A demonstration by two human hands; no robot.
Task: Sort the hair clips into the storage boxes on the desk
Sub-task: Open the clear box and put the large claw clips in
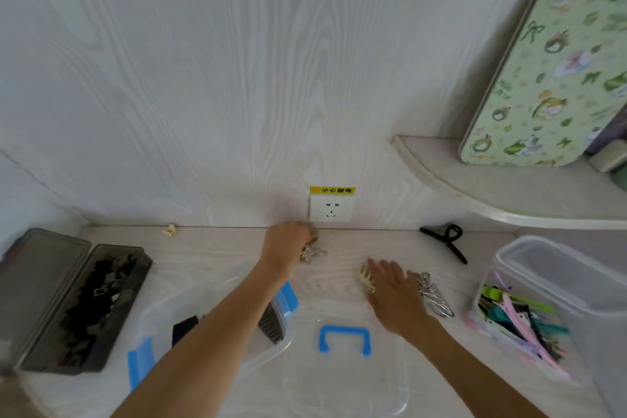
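Note:
My left hand [286, 244] reaches to the desk's back edge and grips a silver and gold claw clip [311, 252] just below the wall socket. My right hand [393, 292] lies flat with straight fingers over a cream claw clip [365, 276]. A silver metal clip [434, 293] lies against that hand's right side. A black clip [448, 241] rests further back right, and a small cream clip [169, 231] sits by the wall at left. Under my left forearm stands a clear box with blue latches [288, 299] holding dark clips.
A grey box [101, 309] full of dark clips lies open at left, its lid [40, 282] beside it. A clear box [529, 322] of coloured clips stands at right. A clear lid with a blue handle [345, 338] lies at the front. A shelf [492, 190] juts out above right.

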